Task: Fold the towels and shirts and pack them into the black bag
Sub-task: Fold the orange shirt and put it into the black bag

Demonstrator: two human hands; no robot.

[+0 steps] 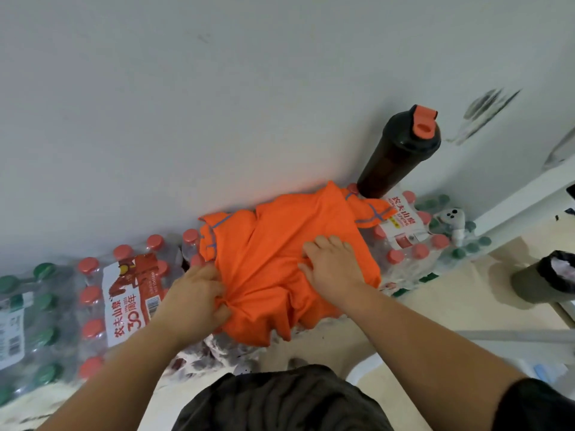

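An orange shirt [273,244] with thin blue seams lies spread over shrink-wrapped packs of water bottles against the white wall. My left hand [199,293] grips a bunched fold of the shirt's near left edge. My right hand [333,262] lies palm down on the cloth's right half, fingers pointing toward the wall. One sleeve [370,213] sticks out at the far right, beside the shaker. No black bag and no towels are in view.
A dark shaker bottle [401,150] with an orange lid stands on the packs behind the shirt. Red-capped bottle packs [124,293] lie to the left, more [413,241] to the right. A lined waste bin [550,275] sits at the right edge on the beige floor.
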